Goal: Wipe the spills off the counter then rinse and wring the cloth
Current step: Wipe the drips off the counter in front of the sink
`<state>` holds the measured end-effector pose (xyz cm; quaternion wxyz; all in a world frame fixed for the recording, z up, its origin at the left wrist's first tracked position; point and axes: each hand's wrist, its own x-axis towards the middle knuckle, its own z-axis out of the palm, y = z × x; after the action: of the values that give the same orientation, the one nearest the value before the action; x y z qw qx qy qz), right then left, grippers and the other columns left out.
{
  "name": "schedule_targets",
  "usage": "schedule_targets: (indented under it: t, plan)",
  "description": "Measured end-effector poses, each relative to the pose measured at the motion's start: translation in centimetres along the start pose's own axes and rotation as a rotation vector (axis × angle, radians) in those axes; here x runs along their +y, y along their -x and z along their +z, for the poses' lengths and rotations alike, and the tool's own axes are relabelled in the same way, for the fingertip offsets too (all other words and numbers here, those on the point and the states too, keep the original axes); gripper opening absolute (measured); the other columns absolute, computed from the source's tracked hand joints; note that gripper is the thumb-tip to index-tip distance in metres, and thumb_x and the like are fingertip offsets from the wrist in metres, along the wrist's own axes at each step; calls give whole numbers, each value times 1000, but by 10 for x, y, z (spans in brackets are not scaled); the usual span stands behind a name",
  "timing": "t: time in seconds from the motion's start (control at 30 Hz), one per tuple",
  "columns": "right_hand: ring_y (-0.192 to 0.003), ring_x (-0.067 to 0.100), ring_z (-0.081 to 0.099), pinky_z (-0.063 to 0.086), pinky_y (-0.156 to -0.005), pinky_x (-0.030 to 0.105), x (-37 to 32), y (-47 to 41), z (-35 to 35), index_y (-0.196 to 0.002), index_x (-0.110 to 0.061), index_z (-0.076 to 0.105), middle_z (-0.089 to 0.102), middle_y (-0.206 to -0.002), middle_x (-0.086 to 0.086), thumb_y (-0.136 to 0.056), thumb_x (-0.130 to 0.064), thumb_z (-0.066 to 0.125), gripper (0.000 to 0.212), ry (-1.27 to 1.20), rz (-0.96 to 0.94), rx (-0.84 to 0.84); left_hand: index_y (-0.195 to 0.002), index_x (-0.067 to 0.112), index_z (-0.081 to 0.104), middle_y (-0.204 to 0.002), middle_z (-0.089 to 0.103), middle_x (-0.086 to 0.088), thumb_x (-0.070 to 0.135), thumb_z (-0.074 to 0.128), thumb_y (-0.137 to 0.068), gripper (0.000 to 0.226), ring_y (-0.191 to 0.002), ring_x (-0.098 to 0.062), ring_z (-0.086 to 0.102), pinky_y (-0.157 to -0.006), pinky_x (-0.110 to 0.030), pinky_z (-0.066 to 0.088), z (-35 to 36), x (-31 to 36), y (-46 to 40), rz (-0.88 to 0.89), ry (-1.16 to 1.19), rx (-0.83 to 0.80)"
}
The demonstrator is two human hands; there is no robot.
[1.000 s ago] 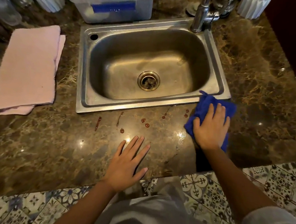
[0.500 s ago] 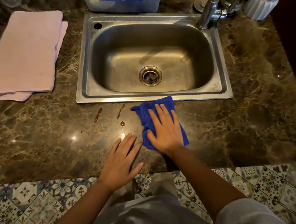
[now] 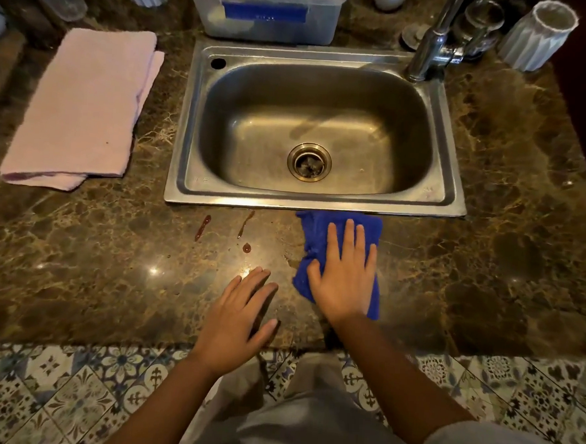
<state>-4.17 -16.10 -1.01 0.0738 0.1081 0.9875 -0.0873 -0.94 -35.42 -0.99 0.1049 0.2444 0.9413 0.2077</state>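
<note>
A blue cloth (image 3: 318, 230) lies on the brown marble counter (image 3: 76, 260), just in front of the sink's front rim (image 3: 313, 202). My right hand (image 3: 344, 283) presses flat on the cloth with fingers spread and pointing toward the sink. My left hand (image 3: 241, 318) rests open and flat on the counter near the front edge, left of the cloth, holding nothing. Left of the cloth are reddish-brown spills: a streak (image 3: 202, 227), a thinner streak (image 3: 246, 224) and a drop (image 3: 246, 248). The steel sink is dry, with the faucet (image 3: 429, 48) at its back right.
A folded pink towel (image 3: 86, 106) lies left of the sink. A clear plastic bin (image 3: 263, 17) stands behind the sink. A white ribbed cup (image 3: 539, 34) and glassware stand at the back right, with more glasses at the back left. Patterned floor tiles show below the counter edge.
My right hand swept the cloth left from the sink's right corner across the middle drops, then back a little to the right. Those drops are gone. My left hand stayed put.
</note>
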Motion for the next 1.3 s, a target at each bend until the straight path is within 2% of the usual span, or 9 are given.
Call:
schedule_targets:
  t: [0.2,0.3,0.4,0.5,0.6,0.9,1.03,1.2,1.3]
  plan:
    - [-147,18,-1,-6,-117,39,-55,-14,-9,-147,-23,21,8,-159,4,-91,-32,21,57,-407,-148,-202,-138,9,38,-148,36,-13,33,36,-91,53,-139,-11,18,-112,-45,24,-14,22,-16,-210,201,330]
    - [-143,14,21,11,-115,27,-25,-18,-32,-142,-19,35,29,-154,3,-87,-20,30,55,-820,-43,-212,-142,9,33,-152,29,-14,35,34,-90,58,-142,-16,14,-116,-45,16,-11,35,-45,-219,128,281]
    - [-143,20,24,16,-117,34,24,-20,-37,-141,-16,37,33,-152,7,-81,-20,35,61,-504,-132,12,-147,22,24,-157,16,-11,48,37,-88,66,-145,-22,5,-115,-44,2,6,47,-74,-116,-95,129]
    - [-145,22,11,9,-117,44,55,-25,-25,-146,-22,25,21,-156,5,-88,-28,34,60,-146,-241,-10,-149,33,15,-159,7,-8,67,32,-83,75,-146,-26,2,-113,-51,-5,22,47,-91,-164,-229,35]
    - [-146,23,10,8,-115,46,65,-25,-10,-147,-25,17,19,-157,5,-90,-39,23,59,6,-262,-53,-148,34,17,-159,9,-6,69,30,-83,76,-146,-25,4,-113,-51,-2,27,45,-92,-167,-251,33]
    - [-144,16,-1,1,-114,43,67,-27,0,-148,-24,14,13,-158,4,-90,-42,21,61,39,-253,-58,-121,20,62,-137,54,0,45,48,-87,45,-129,-19,45,-104,-37,26,25,31,-60,-15,-108,179]
    - [-146,20,6,1,-114,46,57,-24,-5,-147,-23,21,17,-158,6,-89,-42,24,61,17,-228,-42,-117,18,64,-133,58,-3,44,47,-86,44,-128,-18,40,-101,-37,30,26,21,-27,25,-170,184]
    - [-145,18,2,-1,-114,45,30,-28,2,-147,-25,19,12,-158,6,-91,-42,28,60,1,-261,-48,-111,15,67,-126,63,-4,33,49,-88,35,-120,-19,56,-100,-33,33,17,15,-42,320,-216,187]
    - [-145,20,10,6,-115,46,31,-27,5,-145,-24,25,19,-157,8,-93,-42,33,56,25,-249,-1,-111,14,67,-128,61,-4,29,50,-89,32,-120,-20,56,-100,-33,34,6,1,-68,391,-233,190]
